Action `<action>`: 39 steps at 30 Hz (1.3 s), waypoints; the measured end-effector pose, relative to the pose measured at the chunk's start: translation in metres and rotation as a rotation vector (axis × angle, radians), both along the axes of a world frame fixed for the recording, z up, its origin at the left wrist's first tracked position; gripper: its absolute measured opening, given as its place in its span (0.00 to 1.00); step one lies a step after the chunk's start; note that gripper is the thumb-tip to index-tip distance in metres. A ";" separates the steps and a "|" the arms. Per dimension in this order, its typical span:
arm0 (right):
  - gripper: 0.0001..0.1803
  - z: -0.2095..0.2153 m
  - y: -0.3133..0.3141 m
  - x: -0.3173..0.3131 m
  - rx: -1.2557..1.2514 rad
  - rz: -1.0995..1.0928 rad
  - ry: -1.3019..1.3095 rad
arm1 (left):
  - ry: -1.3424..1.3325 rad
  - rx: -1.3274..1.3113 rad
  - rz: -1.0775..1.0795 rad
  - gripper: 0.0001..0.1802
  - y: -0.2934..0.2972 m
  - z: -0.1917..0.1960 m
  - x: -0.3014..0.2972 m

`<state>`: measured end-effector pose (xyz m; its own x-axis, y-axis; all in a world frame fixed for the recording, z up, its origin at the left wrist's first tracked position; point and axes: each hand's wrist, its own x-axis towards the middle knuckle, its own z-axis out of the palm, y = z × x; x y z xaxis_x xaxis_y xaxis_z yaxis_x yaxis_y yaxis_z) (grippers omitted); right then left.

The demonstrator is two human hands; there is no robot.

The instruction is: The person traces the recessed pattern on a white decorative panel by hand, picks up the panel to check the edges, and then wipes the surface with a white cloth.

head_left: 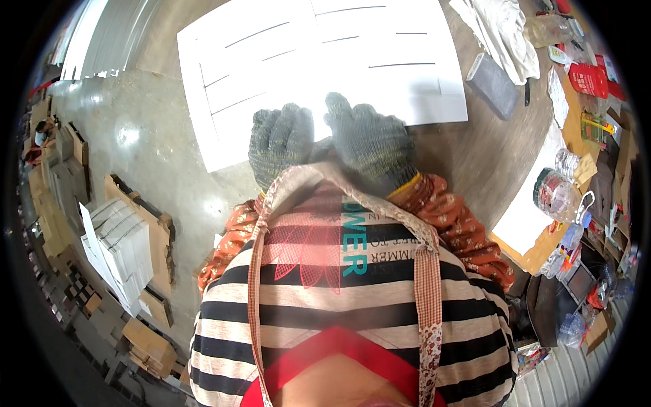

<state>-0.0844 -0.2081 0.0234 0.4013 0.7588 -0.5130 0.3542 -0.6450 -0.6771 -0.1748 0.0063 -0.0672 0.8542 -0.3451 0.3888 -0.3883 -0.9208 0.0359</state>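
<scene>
A large white cardboard sheet (400, 91) with several straight dark slits lies in front of me, glaring bright in the middle. Both my hands wear dark grey knitted gloves and overlap its near edge. My left hand (281, 142) is closed on that edge, its fingers bent over the top and its thumb hidden. Close beside it, my right hand (373, 142) rests with its palm down, its fingers reaching onto the sheet and the index finger apart from the others. Nothing shows between the right fingers.
Right of the sheet, a grey block (495, 86) and a white cloth (505, 37) lie on the brown tabletop (461, 152). Farther right stand a clear plastic jug (556, 192) and a red container (588, 81). Stacked white sheets (122, 247) stand on the floor at left.
</scene>
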 end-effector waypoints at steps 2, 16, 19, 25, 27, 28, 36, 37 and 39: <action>0.28 -0.020 0.006 -0.021 -0.020 -0.217 -0.349 | -0.060 -0.040 -0.051 0.26 -0.008 0.014 0.009; 0.25 -0.033 0.007 -0.037 -0.163 -0.473 -0.465 | -0.048 -0.108 -0.036 0.25 -0.027 0.047 0.012; 0.26 -0.010 -0.006 -0.037 -0.030 -0.491 -0.575 | -0.092 -0.091 -0.053 0.25 -0.021 0.038 0.015; 0.26 -0.028 -0.004 -0.036 0.012 -0.525 -0.604 | -0.142 -0.061 -0.067 0.25 -0.015 0.030 0.018; 0.26 -0.012 -0.010 -0.027 0.056 -0.541 -0.568 | -0.141 -0.062 -0.084 0.28 -0.014 0.021 0.020; 0.25 -0.008 -0.011 -0.023 0.098 -0.528 -0.547 | -0.142 -0.048 -0.069 0.29 -0.013 0.021 0.017; 0.25 -0.018 -0.015 -0.002 0.093 -0.378 -0.540 | -0.009 -0.133 -0.016 0.29 -0.010 0.021 0.009; 0.25 -0.012 -0.014 0.002 0.052 -0.355 -0.490 | 0.008 -0.132 -0.011 0.29 -0.010 0.021 0.009; 0.26 -0.006 -0.014 0.005 0.029 -0.294 -0.461 | 0.036 -0.132 -0.003 0.28 -0.009 0.022 0.009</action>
<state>-0.0790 -0.2222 0.0169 0.7772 0.5918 -0.2139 0.4261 -0.7450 -0.5132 -0.1657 -0.0027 -0.0453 0.8676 -0.2952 0.4001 -0.3870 -0.9062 0.1706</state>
